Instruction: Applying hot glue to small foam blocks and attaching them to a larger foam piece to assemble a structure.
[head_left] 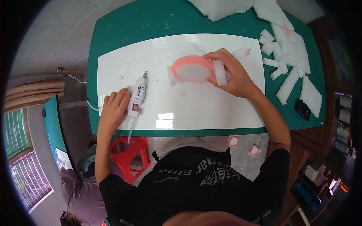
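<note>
- Right hand (pixel 233 75): we are pinching a white foam block (pixel 220 72) between thumb and fingers, pressing it against the right end of the pink-rimmed foam ring (pixel 191 67).
- Pink-rimmed foam ring: it is lying on the white work board (pixel 211 109), in the board's upper middle; a second foam block (pixel 171 76) is sitting against its left end.
- Left hand (pixel 112 111): we are resting it on the board's left edge, fingers loosely curled, fingertips touching the white hot glue gun (pixel 138 95); it is not gripping the gun.
- Hot glue gun: it is lying on the board's left part, nozzle pointing away from us, its cable trailing off the board's near edge.
- Handling note, as we judge it: we are doing best by keeping the block square to the ring's rim and holding steady pressure, with fingertips clear of the seam, since any glue there would be hot.
- Surface: the board is covering the middle of a green table (pixel 151 19).
- Right of the board: cut foam strips and offcuts (pixel 290 64) are lying scattered, with a small dark object (pixel 302 109) beside them.
- Beyond the board's far edge: a larger foam slab (pixel 222 7) is resting on the table.
- Below the board's near edge: a red plastic stool (pixel 130 154) is standing on the floor, and two small pink-and-white pieces (pixel 243 146) are lying there.
- Room: pale floor tiles are showing to the board's left, a barred window further left, wooden shelving to its right.
</note>
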The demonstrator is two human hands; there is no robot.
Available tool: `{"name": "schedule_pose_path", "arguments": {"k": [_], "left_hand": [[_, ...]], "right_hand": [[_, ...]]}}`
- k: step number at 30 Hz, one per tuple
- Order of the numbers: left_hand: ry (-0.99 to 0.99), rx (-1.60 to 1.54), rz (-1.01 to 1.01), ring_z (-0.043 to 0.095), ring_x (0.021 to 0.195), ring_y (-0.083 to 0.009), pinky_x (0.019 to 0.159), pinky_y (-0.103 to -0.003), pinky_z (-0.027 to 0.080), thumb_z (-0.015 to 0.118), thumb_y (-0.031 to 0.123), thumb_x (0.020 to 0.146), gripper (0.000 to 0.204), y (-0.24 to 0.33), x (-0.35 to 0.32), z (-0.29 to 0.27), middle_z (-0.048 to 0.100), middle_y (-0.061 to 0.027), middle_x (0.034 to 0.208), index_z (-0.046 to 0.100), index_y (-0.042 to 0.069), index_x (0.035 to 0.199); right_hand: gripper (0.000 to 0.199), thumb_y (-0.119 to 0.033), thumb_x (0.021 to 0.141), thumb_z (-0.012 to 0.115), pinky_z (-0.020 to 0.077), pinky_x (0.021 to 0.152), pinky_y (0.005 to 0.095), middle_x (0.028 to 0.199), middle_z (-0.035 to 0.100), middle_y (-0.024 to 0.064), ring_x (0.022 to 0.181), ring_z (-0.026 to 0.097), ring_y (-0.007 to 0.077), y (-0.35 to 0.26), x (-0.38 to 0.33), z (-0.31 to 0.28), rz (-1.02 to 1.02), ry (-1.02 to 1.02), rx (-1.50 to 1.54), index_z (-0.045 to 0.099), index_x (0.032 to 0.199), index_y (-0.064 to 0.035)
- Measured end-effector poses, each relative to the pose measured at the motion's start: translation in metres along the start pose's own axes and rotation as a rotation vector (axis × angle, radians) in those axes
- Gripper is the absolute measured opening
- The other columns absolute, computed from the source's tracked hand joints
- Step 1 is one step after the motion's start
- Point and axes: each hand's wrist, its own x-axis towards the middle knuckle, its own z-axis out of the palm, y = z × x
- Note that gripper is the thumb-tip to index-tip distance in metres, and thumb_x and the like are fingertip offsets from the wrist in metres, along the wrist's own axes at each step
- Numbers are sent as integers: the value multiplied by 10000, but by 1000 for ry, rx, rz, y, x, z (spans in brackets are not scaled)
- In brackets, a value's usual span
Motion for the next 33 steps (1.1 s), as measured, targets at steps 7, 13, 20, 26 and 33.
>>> {"name": "schedule_pose_path", "arguments": {"k": [7,13,20,26,33], "left_hand": [[293,-215,27,630,988,-336,849,-403,498,679,35,729,411,9,1,-6,647,-156,1211,616,-18,1132],[197,-454,39,669,1015,-330,881,-380,527,657,49,776,297,29,14,-19,673,-204,1161,641,-40,1059],[325,-601,193,680,957,-329,838,-366,544,674,36,756,273,45,41,-24,685,-187,1083,638,-35,1018],[258,-546,151,677,936,-325,832,-365,543,677,29,749,259,43,41,-22,674,-189,1016,625,-32,995],[249,-524,120,672,963,-328,843,-361,537,682,25,739,250,39,40,-15,663,-188,1009,613,-21,974]], "right_hand": [[549,39,680,738,517,933,357,1297,474,84,1166,536,292,10,-2,-1,-163,59,-163,586,1183,-119],[560,69,666,735,530,914,352,1335,457,80,1175,551,284,9,-2,-1,-180,35,-202,592,1171,-126],[585,94,659,736,537,901,343,1344,463,78,1197,550,297,8,-5,2,-191,0,-180,598,1176,-141],[581,95,659,731,538,917,349,1346,470,83,1228,529,307,8,-4,1,-176,-16,-193,598,1174,-140],[580,99,648,724,535,912,343,1328,481,80,1227,526,306,9,-4,0,-194,-16,-202,597,1165,-130]]}}
